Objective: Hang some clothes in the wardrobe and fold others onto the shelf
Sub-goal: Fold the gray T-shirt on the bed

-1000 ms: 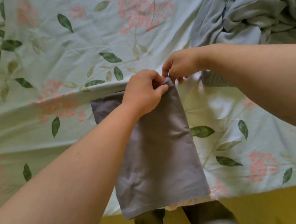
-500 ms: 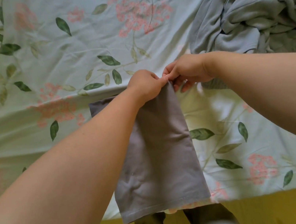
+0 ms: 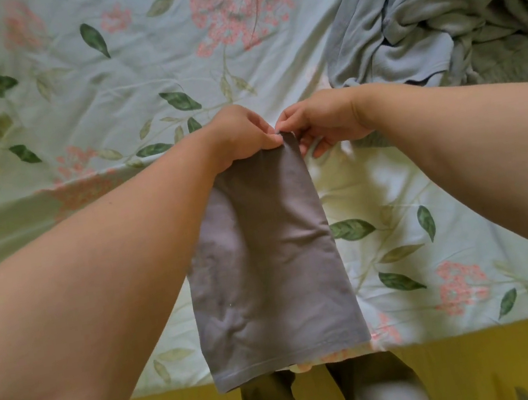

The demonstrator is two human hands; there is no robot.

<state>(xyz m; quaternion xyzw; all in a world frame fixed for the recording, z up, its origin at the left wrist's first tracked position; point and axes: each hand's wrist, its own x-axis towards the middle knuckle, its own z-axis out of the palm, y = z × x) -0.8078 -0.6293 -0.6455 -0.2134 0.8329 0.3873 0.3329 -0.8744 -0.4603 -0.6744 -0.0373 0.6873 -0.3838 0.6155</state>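
We find the grey cloth (image 3: 266,268) on the sheet (image 3: 102,87), nearer to us than the pile (image 3: 417,22) and to its left, with its near hem hanging over the bed edge. The left hand (image 3: 242,134) pinches the cloth's far edge with curled fingers. The right hand (image 3: 322,119), just on our side of the pile, nips the same far corner between thumb and forefinger, with its other fingers loosely curled beneath. Compared with a second ago, the far edge has come up off the sheet. The far left corner, then lying flat in plain view, is no longer seen; we cannot tell whether it is raised or merely hidden behind the left forearm. Both hands have closed together on one point. We judge this to be the start of a fold, with the far end about to be brought toward us. The pile is untouched and remains to be sorted.
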